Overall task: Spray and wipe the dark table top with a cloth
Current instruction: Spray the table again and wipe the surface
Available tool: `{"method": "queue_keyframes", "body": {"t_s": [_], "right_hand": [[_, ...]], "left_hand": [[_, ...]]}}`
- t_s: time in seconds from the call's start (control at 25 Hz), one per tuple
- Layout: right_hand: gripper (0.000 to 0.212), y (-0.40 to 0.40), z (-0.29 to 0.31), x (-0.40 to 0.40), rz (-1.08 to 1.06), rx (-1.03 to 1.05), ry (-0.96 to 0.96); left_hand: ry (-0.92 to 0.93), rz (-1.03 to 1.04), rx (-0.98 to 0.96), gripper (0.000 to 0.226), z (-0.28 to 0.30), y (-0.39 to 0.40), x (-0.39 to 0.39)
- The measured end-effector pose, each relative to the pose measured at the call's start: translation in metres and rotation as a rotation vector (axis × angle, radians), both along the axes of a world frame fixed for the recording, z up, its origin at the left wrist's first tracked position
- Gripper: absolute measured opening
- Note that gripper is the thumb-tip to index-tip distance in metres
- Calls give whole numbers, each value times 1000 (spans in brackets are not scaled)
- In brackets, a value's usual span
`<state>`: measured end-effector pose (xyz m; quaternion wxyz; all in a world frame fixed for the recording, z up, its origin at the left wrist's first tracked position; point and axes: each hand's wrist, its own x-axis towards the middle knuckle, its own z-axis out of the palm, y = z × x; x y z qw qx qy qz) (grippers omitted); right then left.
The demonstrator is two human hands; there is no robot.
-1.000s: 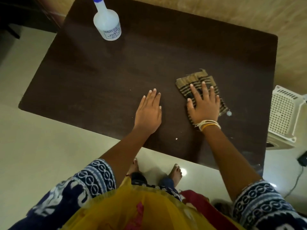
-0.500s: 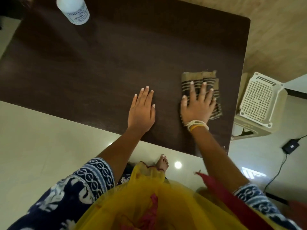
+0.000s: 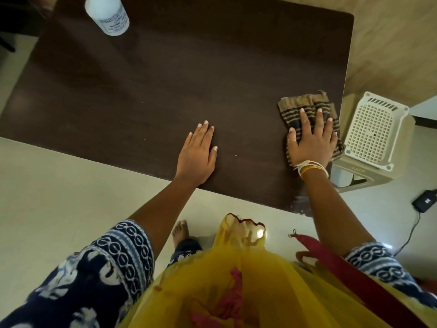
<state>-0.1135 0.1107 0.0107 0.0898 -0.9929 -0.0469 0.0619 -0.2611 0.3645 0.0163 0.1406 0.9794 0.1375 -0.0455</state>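
The dark brown table top (image 3: pixel 189 74) fills the upper half of the head view. A brown striped cloth (image 3: pixel 305 106) lies at the table's right edge, and my right hand (image 3: pixel 311 145) presses flat on it with fingers spread. My left hand (image 3: pixel 197 157) rests palm down on the bare wood near the front edge, holding nothing. A white spray bottle (image 3: pixel 108 15) stands at the far left corner, its top cut off by the frame.
A cream plastic stool (image 3: pixel 371 133) with a lattice top stands just right of the table. A black adapter (image 3: pixel 424 203) with a cable lies on the pale floor at the right. My bare foot (image 3: pixel 181 230) shows below the front edge.
My right hand has slid the cloth rightward to the table's right edge. My left hand has stayed flat on the wood. The view has shifted.
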Motion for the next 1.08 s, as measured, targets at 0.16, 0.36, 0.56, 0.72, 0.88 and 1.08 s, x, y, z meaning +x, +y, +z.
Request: {"method": "queue_keyframes", "body": {"t_s": [0.16,0.36,0.56,0.72,0.88,1.08], "right_hand": [[65,71,1,-56,-383,44,57],[65,182,1,-142,-66,38,47],[60,174,-5,-158,384,-3,7],[59,112,-5,-143,252,-16,-13],[61,42,-2,-131,39,-28,-7],[63,-18,0,-115,-181,-1,33]], "left_hand": [[-15,-2,-3,54,2,25,-33],[29,-56,56,54,1,71,-82],[112,-132,114,58,4,82,-104],[140,-133,155,61,5,64,-95],[158,-108,200,62,4,37,-85],[192,-141,230,61,6,14,-77]]}}
